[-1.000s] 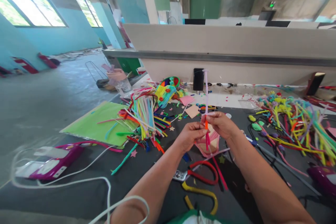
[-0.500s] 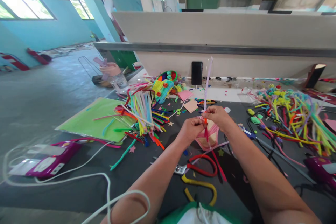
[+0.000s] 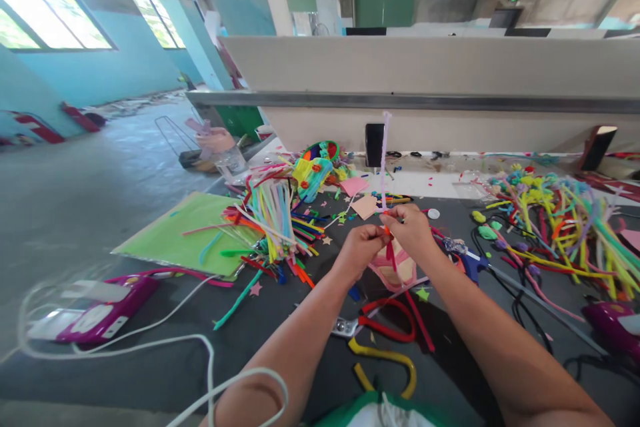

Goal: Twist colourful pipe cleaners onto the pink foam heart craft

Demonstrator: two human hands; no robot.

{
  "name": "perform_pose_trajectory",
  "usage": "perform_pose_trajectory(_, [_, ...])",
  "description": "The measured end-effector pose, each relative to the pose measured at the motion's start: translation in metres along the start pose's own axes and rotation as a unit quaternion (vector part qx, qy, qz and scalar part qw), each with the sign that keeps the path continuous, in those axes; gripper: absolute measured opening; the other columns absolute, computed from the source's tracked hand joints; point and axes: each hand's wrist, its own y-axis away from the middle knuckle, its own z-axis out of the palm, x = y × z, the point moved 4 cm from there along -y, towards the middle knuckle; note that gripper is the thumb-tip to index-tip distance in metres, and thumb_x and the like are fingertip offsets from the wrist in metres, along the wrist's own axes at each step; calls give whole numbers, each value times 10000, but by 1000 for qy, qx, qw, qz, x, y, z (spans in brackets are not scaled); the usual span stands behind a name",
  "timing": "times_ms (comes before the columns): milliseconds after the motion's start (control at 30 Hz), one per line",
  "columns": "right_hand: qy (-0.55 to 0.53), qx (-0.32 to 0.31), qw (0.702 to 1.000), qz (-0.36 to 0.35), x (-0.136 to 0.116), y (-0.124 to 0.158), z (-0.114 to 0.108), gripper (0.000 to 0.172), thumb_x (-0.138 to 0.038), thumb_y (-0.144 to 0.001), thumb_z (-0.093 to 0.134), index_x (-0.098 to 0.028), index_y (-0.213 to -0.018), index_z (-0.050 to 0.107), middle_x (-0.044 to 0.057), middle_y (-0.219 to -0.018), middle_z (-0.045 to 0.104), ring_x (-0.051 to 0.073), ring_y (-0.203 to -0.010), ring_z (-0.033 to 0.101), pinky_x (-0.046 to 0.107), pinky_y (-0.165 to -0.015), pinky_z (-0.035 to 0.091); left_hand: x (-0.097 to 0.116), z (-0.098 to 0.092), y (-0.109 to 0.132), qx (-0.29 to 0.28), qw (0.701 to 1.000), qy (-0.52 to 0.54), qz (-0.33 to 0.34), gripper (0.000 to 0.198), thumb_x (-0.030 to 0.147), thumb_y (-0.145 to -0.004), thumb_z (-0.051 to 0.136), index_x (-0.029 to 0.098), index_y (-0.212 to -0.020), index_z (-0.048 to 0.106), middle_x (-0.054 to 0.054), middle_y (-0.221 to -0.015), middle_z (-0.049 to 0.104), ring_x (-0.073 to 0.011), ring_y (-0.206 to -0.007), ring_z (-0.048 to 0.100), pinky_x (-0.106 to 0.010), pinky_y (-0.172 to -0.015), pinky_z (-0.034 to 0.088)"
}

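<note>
1. We hold the small work just right of the middle of the frame: a lilac stem [image 3: 385,160] standing up, an orange piece [image 3: 387,231] at its foot, and a dark pink strip [image 3: 391,255] hanging below.
2. Our left hand [image 3: 363,250] closes thumb and forefinger on the orange piece; our right hand [image 3: 413,230] pinches just above, where the lilac stem seems to begin.
3. Half a second ago the stem leaned toward the upper right; now it stands nearly upright, crossing the right edge of the phone [image 3: 374,145].
4. Less orange shows between our fingertips than a second ago. We judge that we are working the join itself, with nothing let go.
5. Our fingers cover that join, so we cannot tell whether it is twisted, wound or merely pressed.
6. The pink-edged piece [image 3: 400,275] behind is partly hidden by our hands and the strip.
7. Our left forearm hides most of the blades of the scissors [image 3: 346,327].
8. At the lower right, the frame's edge cuts off a purple device [image 3: 613,323].
</note>
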Motion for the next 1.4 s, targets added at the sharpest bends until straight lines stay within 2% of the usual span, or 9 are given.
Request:
perform_pose_trajectory(67, [-174, -110, 977, 45, 0, 0, 4, 255, -415, -739, 620, -173, -770, 694, 48, -779, 659, 198, -847, 566, 323, -790, 406, 3, -2, 1, -15, 999, 42, -7, 230, 328, -660, 693, 120, -676, 598, 66, -491, 408, -29, -419, 262, -196, -428, 182])
perform_pose_trajectory(167, [-357, -255, 893, 98, 1, 3, 8, 321, -434, -732, 654, -165, -897, 714, 54, -863, 687, 183, -861, 590, 320, -824, 414, 7, -3, 3, -49, 995, 90, 3, 245, 329, -667, 708, 119, -654, 585, 59, -489, 420, -26, -410, 291, -198, -426, 180])
perform_pose_trajectory(300, [-410, -300, 851, 133, 6, 4, 6, 267, -318, -630, 767, -164, -847, 740, 57, -824, 702, 167, -816, 604, 307, -809, 416, 8, 0, 6, -78, 991, 111, -7, 248, 323, -676, 719, 109, -663, 594, 54, -505, 408, -23, -418, 297, -202, -432, 176])
perform_pose_trajectory(433, [-406, -280, 860, 131, 6, 3, 3, 189, -280, -573, 792, -156, -703, 735, 44, -794, 684, 147, -746, 581, 282, -730, 413, 7, 2, 7, -86, 990, 112, -19, 262, 335, -664, 731, 106, -691, 606, 54, -512, 397, -26, -431, 291, -205, -442, 185])
perform_pose_trajectory(633, [-311, -236, 914, 105, 4, 1, 1, 201, -314, -569, 749, -153, -609, 637, -17, -592, 575, 105, -579, 472, 260, -613, 359, 5, 3, 4, -58, 997, 58, -9, 310, 388, -641, 732, 111, -674, 595, 72, -488, 346, -25, -438, 237, -208, -451, 161])
perform_pose_trajectory(833, [-12, -139, 990, -17, 12, -7, 3, 199, -252, -630, 668, -171, -516, 526, -18, -583, 531, 131, -632, 469, 266, -623, 338, -9, 3, -2, 16, 999, -35, 0, 317, 404, -661, 677, 128, -575, 545, 77, -454, 337, -34, -443, 240, -208, -464, 184])
perform_pose_trajectory(1000, [157, -68, 981, -93, 13, -5, 8, 169, -161, -624, 681, -177, -533, 539, 34, -690, 618, 190, -801, 512, 307, -739, 341, -20, -5, -8, 78, 992, -97, 21, 231, 301, -627, 658, 125, -538, 539, 64, -481, 398, -45, -485, 321, -194, -496, 241])
perform_pose_trajectory(1100, [202, -46, 969, -137, 10, -1, 11, 158, -164, -653, 673, -177, -550, 554, 55, -727, 637, 200, -801, 505, 336, -755, 322, -18, -5, -7, 79, 994, -82, -5, 208, 282, -607, 658, 128, -540, 536, 67, -459, 401, -44, -465, 323, -192, -482, 242])
perform_pose_trajectory(1400, [120, 34, 987, -99, 8, -2, 4, 174, -204, -666, 643, -193, -558, 508, 57, -739, 608, 223, -878, 506, 349, -797, 353, -2, -1, 1, 127, 992, -26, 0, 167, 258, -593, 667, 131, -581, 559, 63, -481, 467, -29, -425, 324, -192, -446, 248])
